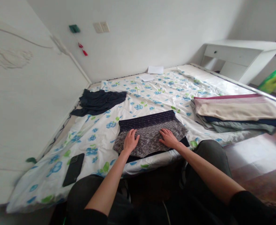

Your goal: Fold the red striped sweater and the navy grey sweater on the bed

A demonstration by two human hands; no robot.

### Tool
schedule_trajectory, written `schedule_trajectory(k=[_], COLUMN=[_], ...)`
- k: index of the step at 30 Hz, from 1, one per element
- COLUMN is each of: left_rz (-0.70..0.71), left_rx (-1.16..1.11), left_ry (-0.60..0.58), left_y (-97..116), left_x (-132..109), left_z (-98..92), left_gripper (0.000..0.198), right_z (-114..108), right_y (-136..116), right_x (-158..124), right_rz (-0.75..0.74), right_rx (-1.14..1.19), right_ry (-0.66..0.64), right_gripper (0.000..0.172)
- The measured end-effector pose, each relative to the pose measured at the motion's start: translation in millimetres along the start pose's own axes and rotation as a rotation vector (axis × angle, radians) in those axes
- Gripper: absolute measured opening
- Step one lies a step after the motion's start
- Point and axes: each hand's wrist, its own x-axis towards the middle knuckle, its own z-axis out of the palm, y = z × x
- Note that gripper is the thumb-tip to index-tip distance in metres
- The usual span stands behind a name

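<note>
A grey mottled garment with a dark waistband lies flat near the front edge of the bed, and black fabric shows under its lower edge. My left hand rests on its left part, palm down with fingers apart. On its right part lies my right hand, fingers spread as well. Neither hand grips anything. To the right is a stack of folded clothes, cream and pink on top with navy and grey-green below. A crumpled dark garment lies at the left.
A black phone lies at the bed's left front. Two paper sheets are at the back of the flowered bed sheet, by the wall. A white desk stands at the back right. My knees are against the bed's front edge.
</note>
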Motion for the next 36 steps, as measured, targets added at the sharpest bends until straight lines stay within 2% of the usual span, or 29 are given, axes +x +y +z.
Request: schedule_trajectory(k=[3, 6, 10, 15, 20, 24, 28, 32, 34, 36], left_rz=[-0.059, -0.121, -0.207, -0.222, -0.208, -0.214, -0.215, -0.212, -0.206, -0.201], left_rx=[0.057, 0.102, 0.106, 0.074, 0.037, 0.03, 0.014, 0.007, 0.007, 0.004], left_ry=[-0.033, -0.066, -0.055, 0.062, 0.107, 0.12, 0.093, 0.079, 0.076, 0.071], left_y=[-28.1, -55.1, -77.3, -83.1, -80.3, -79.2, -81.0, -87.3, -91.1, -93.6], left_x=[34.4, 67.7, 100.3, 105.3, 95.4, 90.8, 87.5, 84.4, 83.0, 82.1], left_z=[8.3, 12.1, 15.9, 27.4, 33.0, 32.9, 31.8, 33.5, 35.8, 38.2], left_gripper=[0.062, 0.068, 0.071, 0.075, 0.074, 0.07, 0.069, 0.066, 0.065, 0.066], right_z=[3.6, 1.3, -2.0, 1.7, 17.0, 36.7, 53.2, 64.6, 69.9, 74.8], right_y=[-5.5, -4.6, -1.0, -4.4, -17.0, -40.8, -80.2, -119.5, -132.0, -137.2], right_x=[10.2, 18.1, 21.7, 20.1, 36.5, 75.8, 134.6, 195.9, 219.7, 235.8], right_rz=[0.028, 0.04, 0.04, 0.062, 0.096, 0.042, -0.025, -0.201, -0.306, -0.333], right_rx=[-0.027, -0.026, -0.009, -0.013, -0.027, 0.027, 0.076, 0.101, 0.088, 0.069], right_ry=[-0.046, -0.047, -0.036, -0.043, 0.078, 0.108, 0.071, 0.0, -0.056, -0.091], right_gripper=[0.07, 0.06, 0.053, 0.054, 0.05, 0.061, 0.071, 0.063, 0.057, 0.056])
